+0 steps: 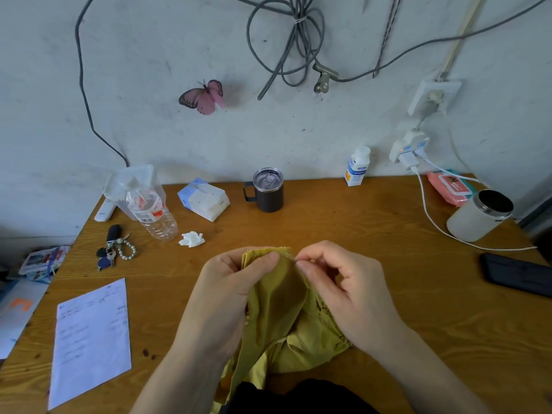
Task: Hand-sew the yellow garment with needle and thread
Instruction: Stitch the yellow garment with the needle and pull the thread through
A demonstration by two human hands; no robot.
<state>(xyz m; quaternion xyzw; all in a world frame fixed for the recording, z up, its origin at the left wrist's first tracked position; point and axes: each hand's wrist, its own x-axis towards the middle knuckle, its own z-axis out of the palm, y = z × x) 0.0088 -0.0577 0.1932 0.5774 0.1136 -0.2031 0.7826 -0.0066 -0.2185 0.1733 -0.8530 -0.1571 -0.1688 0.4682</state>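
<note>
Two bare hands meet above the brown wooden table (358, 225), where the crumpled yellow fabric garment (280, 306) rises from the lap. Left hand (227, 288) grips the folded top edge, thumb pressed on top, likely to keep the seam taut and steady. Right hand (343, 282) has thumb and forefinger pinched together at that edge on what looks like a thin needle (294, 259), other fingers loosely curled
</note>
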